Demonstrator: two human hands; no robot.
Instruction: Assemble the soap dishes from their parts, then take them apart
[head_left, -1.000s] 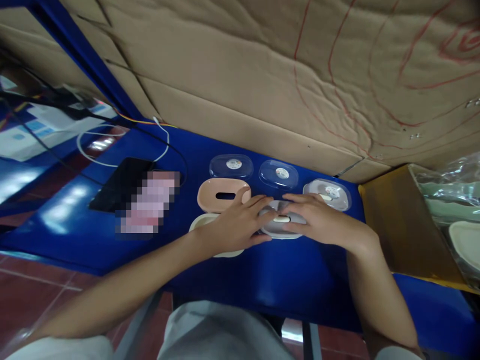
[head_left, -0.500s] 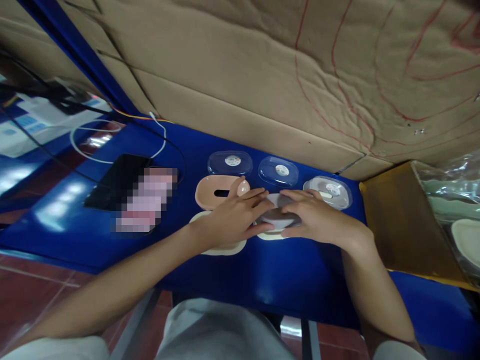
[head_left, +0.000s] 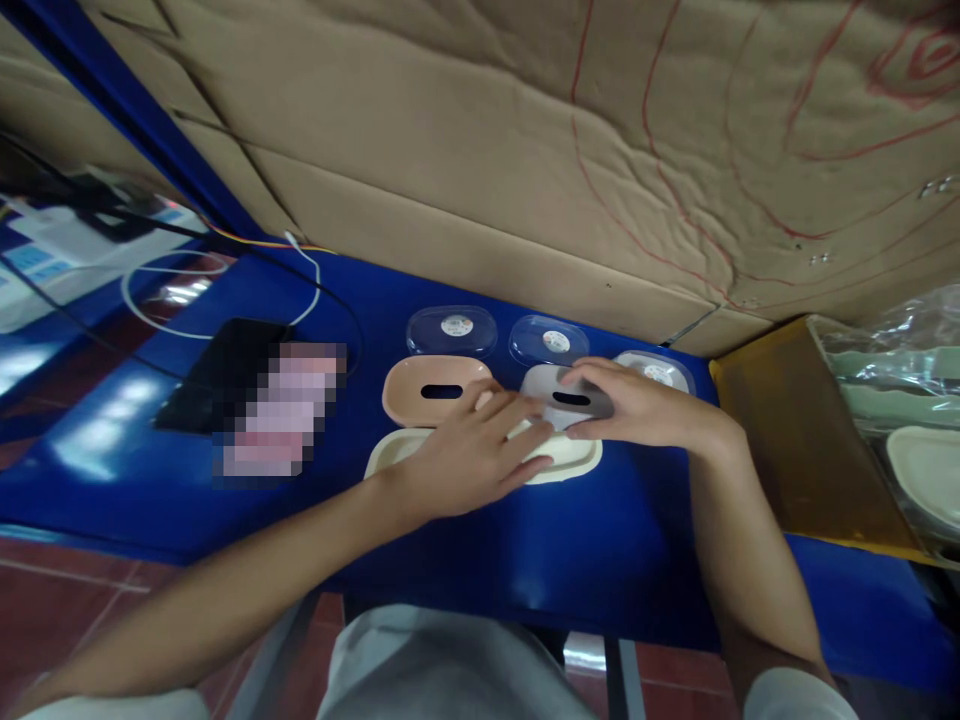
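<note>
My right hand [head_left: 637,402] has its thumb and fingers around the right end of a grey oval soap dish [head_left: 541,380] with a slot in its middle. Just left of it, my left hand [head_left: 476,455] is over two cream oval trays, its fingers apart. The right cream tray [head_left: 581,456] shows beyond the fingertips; the left cream tray [head_left: 384,452] is partly under the wrist. Behind the left hand lies a peach slotted soap dish [head_left: 405,388]. A small pale piece near the left fingers is too covered to name.
Clear labelled lids lie along the back: a left lid [head_left: 424,332], a middle lid [head_left: 525,342] and a right lid [head_left: 679,370]. A cardboard box [head_left: 802,440] with wrapped trays stands right. A phone [head_left: 217,375] and white cable [head_left: 316,280] are left. Cardboard [head_left: 450,180] covers the back.
The grey soap dish, earlier tilted between both hands, now shows its slot and sits slightly farther back. My left hand has let go of it and moved left and nearer me.
</note>
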